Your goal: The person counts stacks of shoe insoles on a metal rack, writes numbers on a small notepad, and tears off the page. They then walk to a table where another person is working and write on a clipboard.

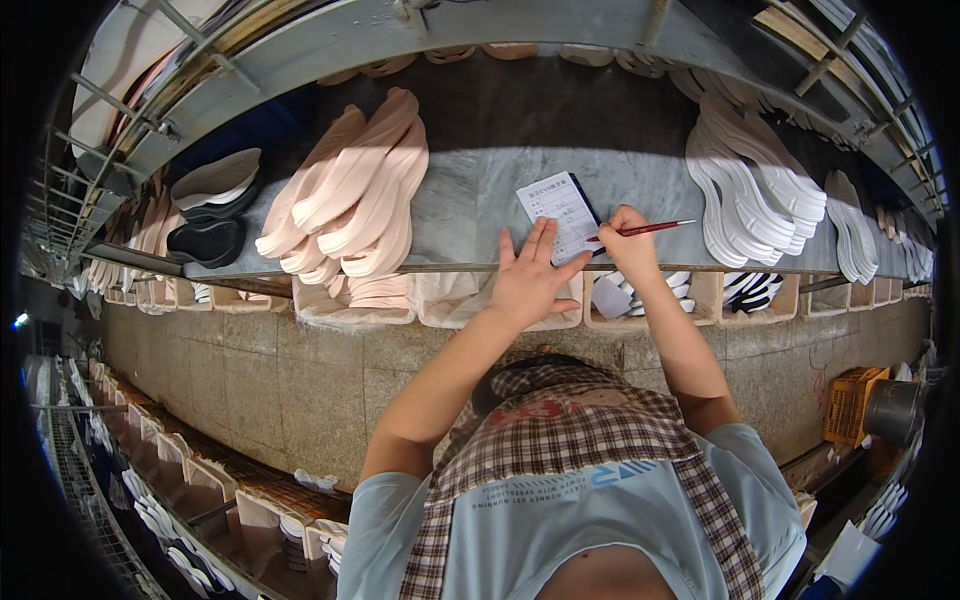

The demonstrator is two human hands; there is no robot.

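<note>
A small pad of printed forms (548,198) lies on the grey worktop, tilted, with a dark edge along its right side. My left hand (530,272) rests flat on the pad's lower left part, fingers spread. In my right hand (630,246) is a red pen (648,229), held near its tip, which meets the paper's lower right. Left of the pad are stacked pale pink shoe soles (370,190). To the right stand stacks of white shoe soles (745,190).
Below the worktop's (470,190) front edge runs a row of lined bins (450,300) with soles in several. A metal rack (300,70) crosses above. Black and white soles (210,240) lie at the left. A yellow crate (850,405) stands on the floor at right.
</note>
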